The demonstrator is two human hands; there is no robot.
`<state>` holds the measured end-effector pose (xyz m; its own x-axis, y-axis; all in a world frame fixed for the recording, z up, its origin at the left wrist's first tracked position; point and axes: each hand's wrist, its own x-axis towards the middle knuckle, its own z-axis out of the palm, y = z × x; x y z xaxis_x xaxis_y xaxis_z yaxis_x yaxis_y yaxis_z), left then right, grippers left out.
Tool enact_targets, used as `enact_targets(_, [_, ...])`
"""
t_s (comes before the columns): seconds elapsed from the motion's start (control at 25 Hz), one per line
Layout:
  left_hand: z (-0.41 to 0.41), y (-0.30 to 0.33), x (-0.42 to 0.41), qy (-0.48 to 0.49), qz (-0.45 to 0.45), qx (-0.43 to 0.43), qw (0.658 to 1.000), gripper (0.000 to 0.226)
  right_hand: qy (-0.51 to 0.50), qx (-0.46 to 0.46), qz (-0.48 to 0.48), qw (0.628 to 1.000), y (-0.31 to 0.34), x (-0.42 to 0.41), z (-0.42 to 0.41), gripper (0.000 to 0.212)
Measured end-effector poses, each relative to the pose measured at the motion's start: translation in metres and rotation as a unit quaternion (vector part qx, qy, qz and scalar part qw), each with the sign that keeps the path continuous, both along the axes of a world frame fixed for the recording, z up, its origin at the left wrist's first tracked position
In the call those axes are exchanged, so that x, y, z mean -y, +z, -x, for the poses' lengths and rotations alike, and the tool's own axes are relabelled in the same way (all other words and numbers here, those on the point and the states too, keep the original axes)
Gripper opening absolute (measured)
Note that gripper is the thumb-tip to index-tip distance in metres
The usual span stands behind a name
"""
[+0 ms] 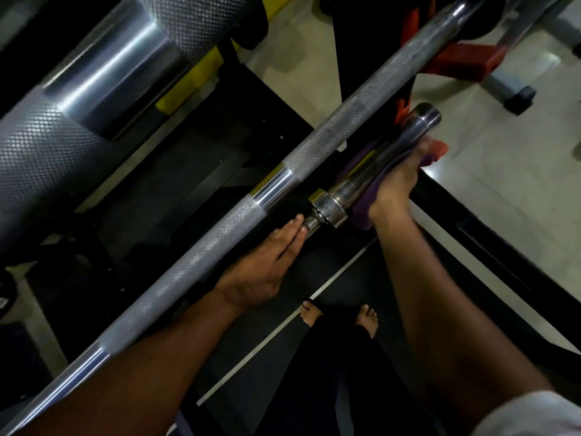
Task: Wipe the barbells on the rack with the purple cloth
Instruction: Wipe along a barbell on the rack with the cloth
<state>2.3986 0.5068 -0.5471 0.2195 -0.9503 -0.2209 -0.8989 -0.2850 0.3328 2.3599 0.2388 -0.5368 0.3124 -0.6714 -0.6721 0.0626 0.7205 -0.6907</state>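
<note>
Pale gym floor (490,190) at three o'clock, open beyond a dark rack rail (471,215); black mat (267,335) with a white line at six o'clock, bare feet (339,316) on it. Long knurled barbell (239,221) running from seven o'clock to one o'clock. Just beside it, lower barbell sleeve (390,152), chrome end at two o'clock. Right hand (399,180) curled around purple cloth (364,206), pressing it against that sleeve's underside. Left hand (267,259) flat, fingers straight and together, fingertips touching the thin shaft below the collar (327,209). Thick blurred bar (63,121) crowding ten o'clock.
</note>
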Motion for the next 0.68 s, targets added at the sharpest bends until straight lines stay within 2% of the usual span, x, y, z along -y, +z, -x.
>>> enact_targets(0.12, [0.002, -0.001, 0.000, 0.009, 0.004, 0.001, 1.000, 0.082, 0.138, -0.101, 0.102, 0.980, -0.009, -0.042, 0.038, 0.062])
enact_targets(0.2, [0.003, 0.000, -0.001, 0.022, 0.000, 0.005, 1.000, 0.079, 0.178, -0.086, 0.204, 0.959, -0.003, -0.068, 0.072, 0.058])
enact_targets(0.24, [0.002, 0.000, -0.003, 0.020, 0.001, 0.005, 1.000, 0.076, 0.195, -0.077, 0.290, 0.934, 0.002, -0.079, 0.084, 0.055])
enact_targets(0.28, [0.000, 0.001, -0.004, 0.013, 0.001, 0.006, 1.000, 0.071, 0.239, -0.094, 0.397, 0.881, 0.006, -0.087, 0.087, 0.054])
enact_targets(0.32, [0.000, 0.002, -0.005, 0.005, 0.007, 0.006, 1.000, 0.067, 0.302, -0.144, 0.515, 0.789, 0.012, -0.092, 0.082, 0.057])
enact_targets(0.36, [0.000, 0.002, -0.004, 0.002, 0.020, 0.010, 1.000, 0.064, 0.362, -0.196, 0.622, 0.666, 0.012, -0.092, 0.071, 0.061])
enact_targets(0.4, [0.001, 0.004, -0.005, 0.011, 0.032, 0.017, 0.999, 0.061, 0.404, -0.234, 0.689, 0.554, 0.011, -0.090, 0.056, 0.063])
enact_targets(0.44, [0.004, 0.007, -0.007, 0.031, 0.037, 0.021, 0.999, 0.060, 0.443, -0.258, 0.717, 0.472, 0.010, -0.086, 0.041, 0.061])
enact_targets(0.52, [0.013, 0.011, -0.018, 0.070, 0.040, 0.014, 0.997, 0.066, 0.520, -0.299, 0.712, 0.365, 0.011, -0.070, 0.014, 0.055])
enact_targets(0.56, [0.016, 0.012, -0.026, 0.075, 0.043, 0.010, 0.996, 0.071, 0.560, -0.314, 0.695, 0.324, 0.016, -0.063, 0.003, 0.052])
enact_targets(0.6, [0.019, 0.013, -0.035, 0.074, 0.043, 0.005, 0.996, 0.074, 0.589, -0.328, 0.678, 0.293, 0.021, -0.061, -0.008, 0.050])
enact_targets(0.68, [0.018, 0.010, -0.049, 0.063, 0.044, 0.017, 0.997, 0.076, 0.620, -0.342, 0.646, 0.284, 0.030, -0.065, -0.029, 0.050])
